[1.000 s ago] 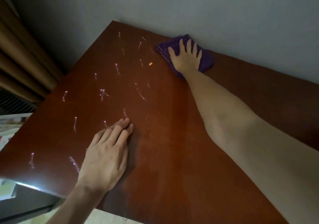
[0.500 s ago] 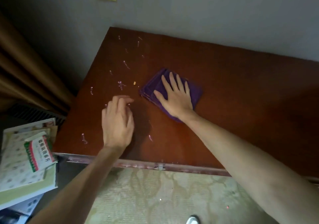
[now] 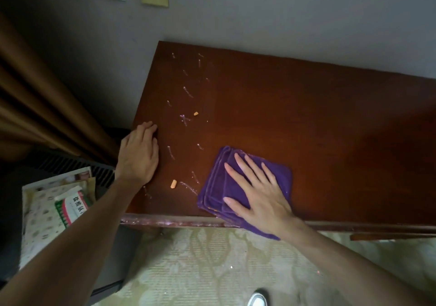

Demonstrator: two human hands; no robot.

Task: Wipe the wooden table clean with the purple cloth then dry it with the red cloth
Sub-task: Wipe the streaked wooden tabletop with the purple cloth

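Wiping looks barely half done; right hand (image 3: 262, 194), fingers spread wide, presses the purple cloth (image 3: 219, 187) flat at the worktop's (image 3: 306, 117) six-o'clock edge; left hand (image 3: 139, 154) rests flat at nine; streaks (image 3: 187, 92) and orange crumbs (image 3: 173, 184) remain; red cloth unseen.

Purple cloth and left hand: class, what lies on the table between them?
Head view: an orange crumb and pale streaks lie between left hand and purple cloth.
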